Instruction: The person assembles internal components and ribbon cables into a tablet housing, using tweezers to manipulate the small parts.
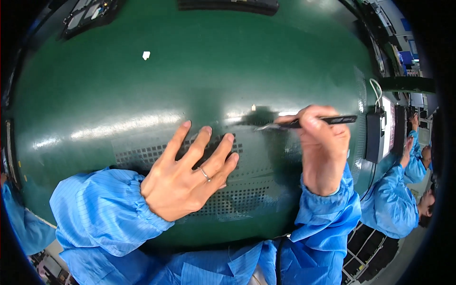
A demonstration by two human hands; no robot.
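My left hand [185,180] rests palm down with its fingers spread, a ring on one of them. Beneath it lies a clear sheet with rows of small dark squares [135,155], partly hidden by the fingers. My right hand [324,147] grips black tweezers [339,119] between thumb and fingers. Their thin metal tip points left, just above or on the green mat [199,61]; contact cannot be made out. Close by the tip is a tiny pale piece [253,108]. A sheet with rows of dark dots [237,202] lies nearer to me.
A small white piece [146,55] lies on the far left of the mat. Dark equipment [88,18] and a long black object [228,4] line the far edge. A black box [375,137] with a cable stands right. People in blue sleeves [387,209] sit beyond.
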